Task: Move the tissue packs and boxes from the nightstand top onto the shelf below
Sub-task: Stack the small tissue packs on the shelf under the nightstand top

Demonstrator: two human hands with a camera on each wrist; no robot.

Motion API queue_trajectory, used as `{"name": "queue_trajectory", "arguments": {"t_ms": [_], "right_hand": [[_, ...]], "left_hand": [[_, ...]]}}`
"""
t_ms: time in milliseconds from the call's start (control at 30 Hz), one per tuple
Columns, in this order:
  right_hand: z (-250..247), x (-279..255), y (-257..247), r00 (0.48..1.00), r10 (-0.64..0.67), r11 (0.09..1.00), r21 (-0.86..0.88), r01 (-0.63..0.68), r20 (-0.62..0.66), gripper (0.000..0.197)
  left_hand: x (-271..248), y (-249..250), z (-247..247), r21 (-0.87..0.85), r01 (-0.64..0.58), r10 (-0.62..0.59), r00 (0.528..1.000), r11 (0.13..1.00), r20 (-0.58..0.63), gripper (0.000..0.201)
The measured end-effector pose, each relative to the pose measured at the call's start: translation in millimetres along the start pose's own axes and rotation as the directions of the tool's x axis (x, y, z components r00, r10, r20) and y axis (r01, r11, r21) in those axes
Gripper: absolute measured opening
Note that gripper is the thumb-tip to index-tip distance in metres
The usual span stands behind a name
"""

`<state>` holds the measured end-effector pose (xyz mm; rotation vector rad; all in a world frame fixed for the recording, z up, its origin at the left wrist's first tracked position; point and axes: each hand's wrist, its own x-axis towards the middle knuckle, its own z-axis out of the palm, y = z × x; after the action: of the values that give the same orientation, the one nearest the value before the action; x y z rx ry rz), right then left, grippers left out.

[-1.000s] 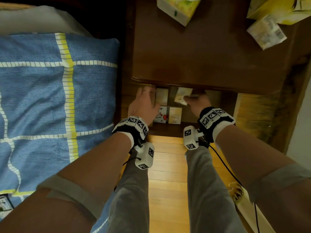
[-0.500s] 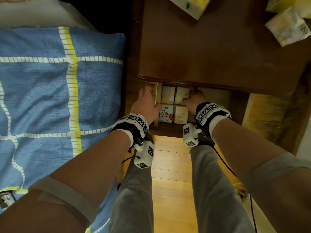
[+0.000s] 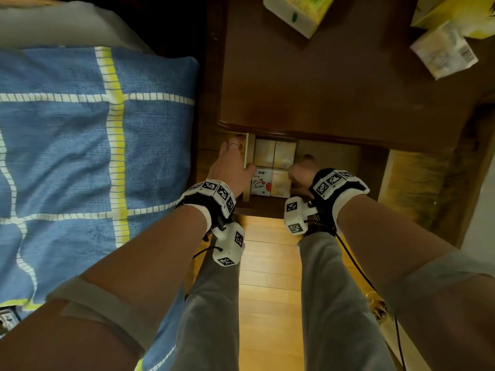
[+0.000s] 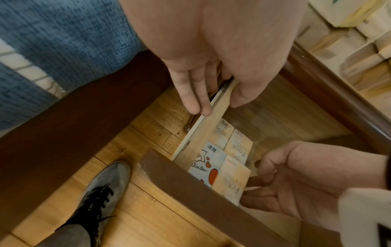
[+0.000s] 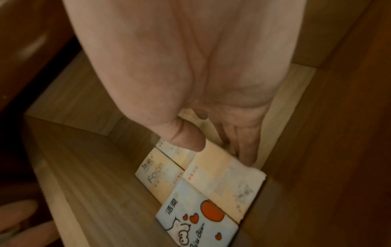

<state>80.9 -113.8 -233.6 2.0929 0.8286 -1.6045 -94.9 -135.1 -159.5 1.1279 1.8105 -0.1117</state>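
Observation:
Four small tissue packs lie two by two in the open compartment under the nightstand top (image 3: 308, 89): a blue-white cartoon pack (image 3: 261, 182) (image 5: 196, 215) at front left, and pale orange packs (image 3: 281, 183) (image 3: 285, 156) beside and behind it. My left hand (image 3: 233, 167) (image 4: 219, 107) pinches the compartment's left side wall (image 4: 209, 130), thumb inside and fingers outside. My right hand (image 3: 300, 170) (image 5: 220, 150) is relaxed; its fingertips (image 5: 246, 158) touch the right edge of the front orange pack (image 5: 222, 177). On the top stay a tissue box (image 3: 297, 14), a wrapped pack (image 3: 443, 53) and a yellow box (image 3: 455, 12).
A bed with a blue checked blanket (image 3: 80, 129) lies close on the left. Wooden floor (image 3: 267, 263), my grey trouser legs and a grey shoe (image 4: 101, 187) are below. A cable (image 3: 356, 266) hangs from my right wrist. The right half of the compartment (image 3: 332, 162) holds no packs.
A second ago my right hand held a pale pack over the back of the compartment. That pack now lies at the back right, and the hand has drawn back to the front pack.

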Motion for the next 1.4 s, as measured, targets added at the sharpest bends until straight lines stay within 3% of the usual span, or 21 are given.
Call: {"name": "queue_trajectory", "arguments": {"t_ms": [167,267,400,533,600,666,733,766,800,833,866,933,1000,1066,1166,1200,1266,1333,1399], "right_hand": [[-5,-9,1,0.998,0.002,0.999,-0.032,-0.003,-0.056,0.044],[-26,-40,0,1.000,-0.026,1.000,-0.006,0.026,0.000,0.030],[-61,-87,-4,0.993,-0.117,0.988,0.095,0.118,-0.014,0.034],[-102,-123,-7,0.990,-0.138,0.942,0.309,0.130,0.006,0.022],[-130,-137,-10,0.974,-0.209,0.921,0.318,0.224,-0.082,0.016],[-159,-145,-16,0.897,-0.266,0.898,0.248,0.364,-0.354,0.016],[-185,-147,-23,0.723,-0.230,0.906,0.129,0.404,-0.651,0.038],[-195,-147,-26,0.630,-0.198,0.924,0.071,0.375,-0.751,0.050],[-204,-144,-28,0.581,-0.170,0.945,0.035,0.324,-0.796,0.061],[-211,-141,-29,0.580,-0.155,0.961,0.015,0.277,-0.800,0.070],[-215,-134,-29,0.614,-0.150,0.971,0.001,0.238,-0.775,0.073],[-218,-118,-26,0.700,-0.175,0.975,-0.023,0.222,-0.693,0.060],[-212,-106,-24,0.746,-0.208,0.958,0.021,0.285,-0.633,0.040],[-202,-105,-25,0.797,-0.256,0.903,0.158,0.399,-0.547,0.038],[-189,-113,-38,0.865,-0.439,0.796,0.343,0.499,-0.242,0.038],[-189,-117,-45,0.871,-0.467,0.791,0.368,0.489,-0.154,0.034],[-194,-119,-59,0.858,-0.495,0.790,0.341,0.510,-0.137,0.026],[-206,-118,-76,0.815,-0.517,0.782,0.243,0.574,-0.262,0.020],[-220,-121,-96,0.734,-0.555,0.768,0.099,0.633,-0.392,0.015]], "left_hand": [[-8,6,-8,0.025,-0.033,0.033,0.999,0.999,-0.022,0.055],[-20,21,-21,0.049,-0.063,0.063,0.998,0.997,0.000,0.039],[-42,58,-48,-0.007,-0.122,0.121,0.992,0.993,-0.037,0.017],[-45,106,-76,-0.040,-0.187,0.180,0.974,0.982,-0.134,0.024],[-39,129,-84,-0.003,-0.220,0.216,0.963,0.976,-0.159,0.033],[-32,149,-88,0.059,-0.207,0.213,0.967,0.977,-0.142,0.041],[-26,166,-87,0.100,-0.191,0.202,0.973,0.976,-0.115,0.046],[-23,172,-85,0.110,-0.196,0.208,0.973,0.974,-0.104,0.048],[-21,178,-82,0.119,-0.202,0.213,0.973,0.972,-0.090,0.048],[-19,181,-77,0.125,-0.205,0.216,0.974,0.971,-0.074,0.049],[-16,183,-72,0.128,-0.203,0.211,0.976,0.971,-0.055,0.049],[-10,182,-61,0.126,-0.202,0.207,0.978,0.971,-0.023,0.050],[-6,179,-54,0.098,-0.215,0.218,0.976,0.972,-0.022,0.051],[-3,177,-49,-0.021,-0.234,0.233,0.972,0.972,-0.044,0.058],[-1,178,-48,-0.280,-0.222,0.205,0.975,0.934,-0.088,0.068],[1,180,-50,-0.344,-0.212,0.186,0.977,0.914,-0.108,0.062],[4,184,-59,-0.421,-0.212,0.158,0.974,0.882,-0.161,0.032],[10,188,-72,-0.431,-0.220,0.127,0.964,0.875,-0.234,0.012],[16,193,-87,-0.453,-0.232,0.092,0.946,0.861,-0.309,0.006]]}}
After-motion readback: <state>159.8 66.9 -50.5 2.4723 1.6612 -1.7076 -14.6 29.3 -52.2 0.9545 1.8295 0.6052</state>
